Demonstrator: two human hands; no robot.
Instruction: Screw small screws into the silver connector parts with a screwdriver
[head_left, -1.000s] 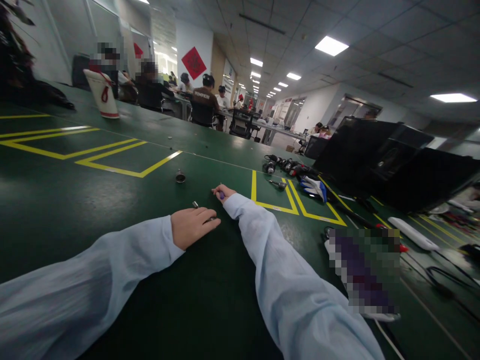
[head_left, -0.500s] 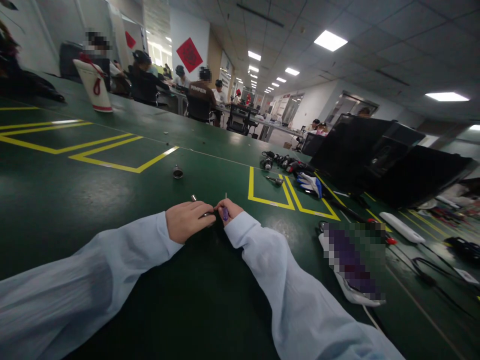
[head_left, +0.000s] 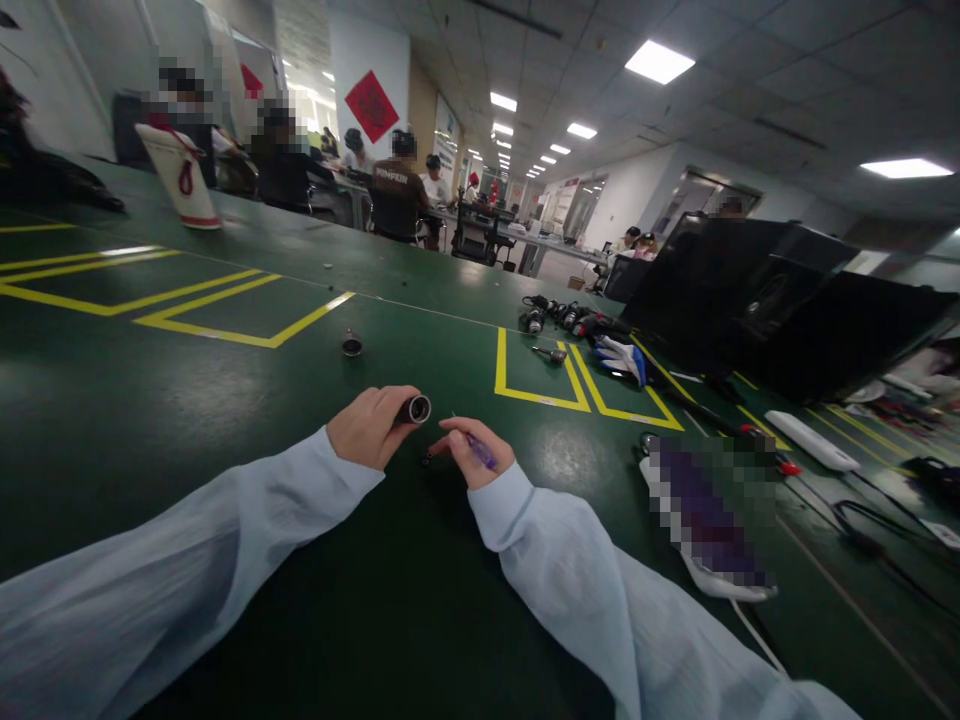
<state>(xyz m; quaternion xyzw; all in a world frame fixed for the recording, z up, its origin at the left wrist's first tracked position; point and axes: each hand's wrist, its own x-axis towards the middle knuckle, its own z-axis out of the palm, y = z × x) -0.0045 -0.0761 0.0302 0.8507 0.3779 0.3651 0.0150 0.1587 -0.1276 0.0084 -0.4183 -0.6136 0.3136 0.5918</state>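
My left hand [head_left: 371,425] is closed around a dark cylindrical tube [head_left: 415,409]. The tube's round, metal-rimmed open end faces me and to the right. In my right hand [head_left: 480,450] lies a small screwdriver with a clear purple handle [head_left: 481,452], its thin shaft pointing up and left. Right-hand fingertips reach down to a tiny dark part [head_left: 427,460] on the green table; whether they grip it cannot be made out. Beyond my left hand a small metal cup-shaped piece [head_left: 352,343] rests on the table.
Yellow tape outlines [head_left: 544,402] mark the green table. At the right are a metal piece with a thin shaft [head_left: 551,355], a white-and-blue glove [head_left: 622,360], cables, a blurred-out device [head_left: 705,520] and black monitors [head_left: 697,290]. A white container [head_left: 180,180] stands back left. People sit farther away.
My left hand has turned the tube so its open end shows. My right hand has moved slightly right and down, away from the tube, and the screwdriver now tilts left.
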